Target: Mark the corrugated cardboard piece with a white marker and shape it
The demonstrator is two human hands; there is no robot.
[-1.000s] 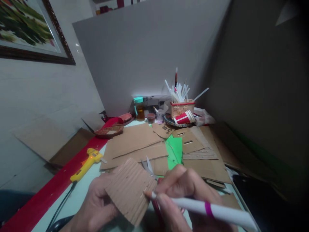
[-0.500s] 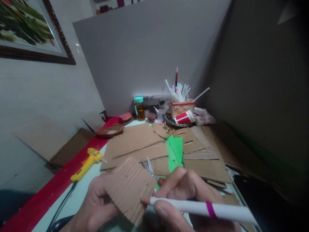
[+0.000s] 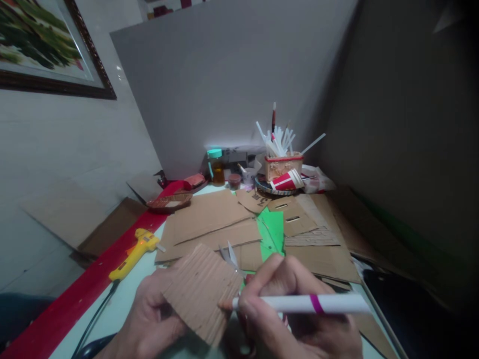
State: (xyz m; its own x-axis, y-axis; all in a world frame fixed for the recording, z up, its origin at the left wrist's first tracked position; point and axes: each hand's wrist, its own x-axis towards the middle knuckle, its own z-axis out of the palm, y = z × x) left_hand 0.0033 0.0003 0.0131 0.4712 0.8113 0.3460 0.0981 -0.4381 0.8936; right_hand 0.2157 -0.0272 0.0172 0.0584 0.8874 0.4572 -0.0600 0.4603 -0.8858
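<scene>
In the head view, my left hand (image 3: 144, 311) grips a small ribbed piece of corrugated cardboard (image 3: 200, 291) by its left side, fingers partly hidden behind it. My right hand (image 3: 288, 304) is closed around a white marker pen (image 3: 337, 303) with a purple band. The pen lies nearly level, and its front end, beside a tan tip, meets the right part of the cardboard face. Just beyond the piece, open scissors (image 3: 231, 258) lie on the table, their handles mostly hidden by my right hand.
A yellow hot glue gun (image 3: 136, 253) lies at the left, its cord running toward me. Flat cardboard sheets (image 3: 213, 214) and green paper (image 3: 271, 232) spread across the table. Behind stand a teal-lidded bottle (image 3: 216, 169), a basket of white sticks (image 3: 283, 167) and a tipped paper cup (image 3: 287, 180).
The marker has swung from sloping down to the right to almost level. My right hand has shifted slightly with it; my left hand and the cardboard stay put.
</scene>
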